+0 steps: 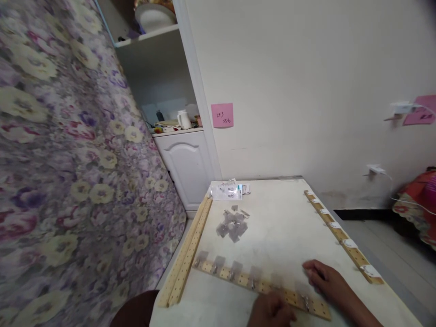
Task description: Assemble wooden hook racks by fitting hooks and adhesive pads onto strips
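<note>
A perforated wooden strip point(243, 278) lies across the near part of the table, with several small metal pieces and clear plastic squares along it. My left hand point(270, 311) is at the strip's near edge, blurred, with its fingers curled in; what they hold, if anything, is hidden. Just beyond the strip's right end, my right hand point(323, 276) hangs over the table with bent fingers drawn together. Its fingertips do not show clearly enough to tell whether something small is in them. Farther back is a loose pile of greyish clear plastic pieces point(233, 225).
Along the left table edge lie bare perforated wooden strips point(190, 245). Another strip point(357, 260) with several white round pieces runs down the right edge. Clear plastic packaging point(225, 191) lies at the back by the wall. A floral curtain point(85, 181) hangs left of the table point(272, 218).
</note>
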{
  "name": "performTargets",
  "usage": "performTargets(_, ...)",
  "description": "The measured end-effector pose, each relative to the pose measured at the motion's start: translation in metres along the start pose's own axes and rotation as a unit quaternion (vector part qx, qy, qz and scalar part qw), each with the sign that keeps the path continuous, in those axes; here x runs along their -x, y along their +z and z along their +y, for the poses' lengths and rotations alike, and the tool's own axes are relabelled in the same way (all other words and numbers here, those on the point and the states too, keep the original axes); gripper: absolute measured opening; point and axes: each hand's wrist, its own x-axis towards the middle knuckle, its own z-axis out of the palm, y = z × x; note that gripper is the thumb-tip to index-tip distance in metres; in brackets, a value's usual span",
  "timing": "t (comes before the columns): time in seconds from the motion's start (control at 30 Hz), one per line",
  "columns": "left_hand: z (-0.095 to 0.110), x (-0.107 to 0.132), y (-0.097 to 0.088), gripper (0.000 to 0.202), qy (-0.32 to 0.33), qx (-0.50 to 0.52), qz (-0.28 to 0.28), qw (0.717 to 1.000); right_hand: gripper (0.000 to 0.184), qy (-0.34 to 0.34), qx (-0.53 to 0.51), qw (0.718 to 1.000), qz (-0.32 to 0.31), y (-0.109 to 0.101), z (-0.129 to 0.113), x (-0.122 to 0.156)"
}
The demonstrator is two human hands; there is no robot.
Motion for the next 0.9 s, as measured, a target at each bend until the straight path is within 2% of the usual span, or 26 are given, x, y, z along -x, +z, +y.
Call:
performTargets(0.17, 0.017, 0.003, -0.042, 0.019, 0.012, 0.013, 0.042, 0.999, 0.037, 0.029, -0.012, 0.999, 0.016, 0.001, -0.004, 0.002)
performTargets(0.27, 0.019, -0.002, -0.074, 0.020, 0.068, -0.054, 0.104, 0.991, 0.038, 0.029, -0.013, 0.999, 0.025, 0.001, -0.010, 0.004)
performTargets(0.33, 0.022, -0.011, -0.097, 0.020, 0.115, -0.165, 0.171, 0.965, 0.039, 0.031, -0.019, 0.999, 0.020, 0.002, -0.011, 0.002)
performTargets(0.37, 0.024, -0.017, -0.107, 0.019, 0.117, -0.236, 0.201, 0.944, 0.040, 0.033, -0.020, 0.999, 0.016, 0.002, -0.010, 0.001)
performTargets(0.43, 0.028, -0.034, -0.125, 0.017, 0.080, -0.392, 0.257, 0.880, 0.040, 0.039, -0.013, 0.999, 0.013, 0.002, -0.007, -0.001)
performTargets(0.5, 0.031, -0.054, -0.137, 0.014, 0.051, -0.430, 0.283, 0.856, 0.039, 0.044, 0.004, 0.999, 0.019, 0.002, -0.004, -0.002)
performTargets(0.6, 0.031, -0.083, -0.143, 0.013, 0.009, -0.459, 0.301, 0.836, 0.036, 0.048, 0.032, 0.998, 0.039, 0.004, -0.001, 0.000)
performTargets(0.7, 0.026, -0.103, -0.142, 0.014, -0.017, -0.481, 0.296, 0.825, 0.035, 0.046, 0.057, 0.996, 0.059, 0.005, -0.001, 0.001)
performTargets(0.8, 0.022, -0.108, -0.139, 0.017, -0.028, -0.479, 0.295, 0.826, 0.035, 0.040, 0.076, 0.994, 0.069, 0.005, -0.003, 0.002)
performTargets(0.9, 0.021, -0.103, -0.136, 0.016, -0.016, -0.456, 0.306, 0.835, 0.034, 0.035, 0.079, 0.994, 0.069, 0.003, -0.006, 0.002)
